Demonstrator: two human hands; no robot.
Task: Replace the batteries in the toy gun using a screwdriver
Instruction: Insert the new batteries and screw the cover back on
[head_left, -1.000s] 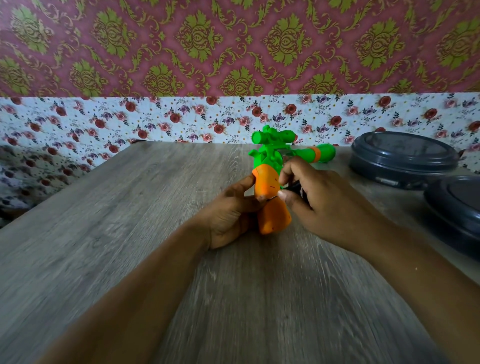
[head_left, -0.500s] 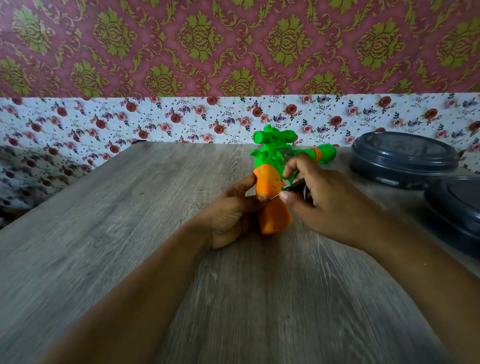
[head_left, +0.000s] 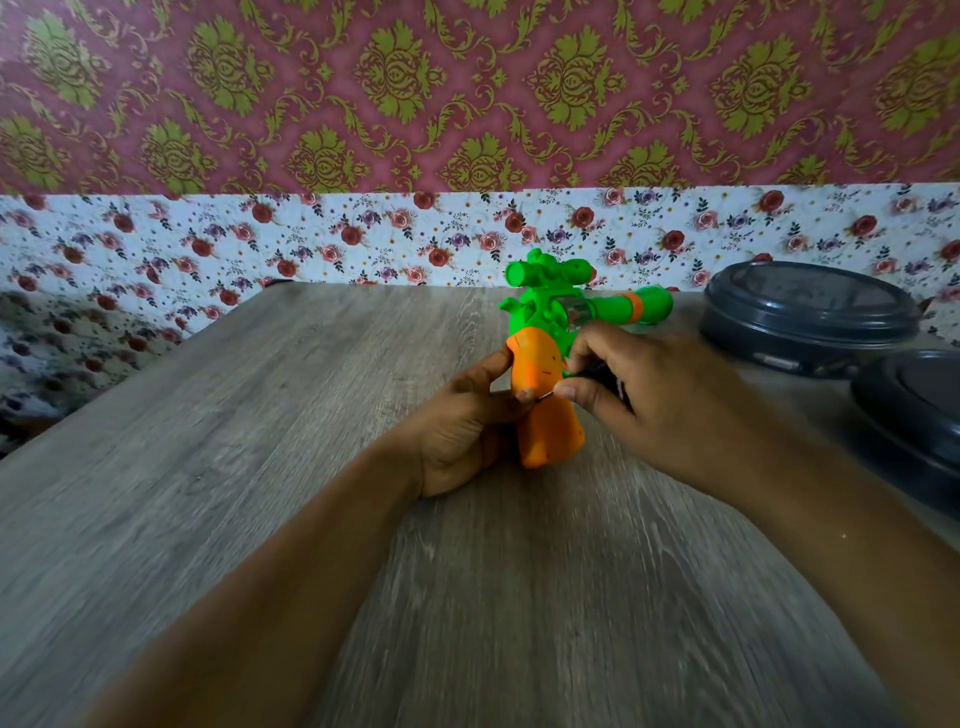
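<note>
On the wooden table (head_left: 260, 467), seen from the head camera, the toy gun (head_left: 545, 364) is standing with its orange grip (head_left: 540, 395) pointing toward the person and its green barrel running away to the right, so its long axis is lying roughly crosswise. The left hand (head_left: 467, 426) is gripping the orange handle from the left side, thumb pressed on its upper edge. The right hand (head_left: 649, 395) is pinching a screwdriver (head_left: 597, 371) by its dark handle, the thin shaft pointing leftward into the side of the grip, just right of the left fingertips. Judging by this, the tip is meeting a cover screw, and the turning will run along that sideways line. Two dark lidded containers (head_left: 810, 312) are sitting well apart at the right. No brand, label or readable writing is showing anywhere.
</note>
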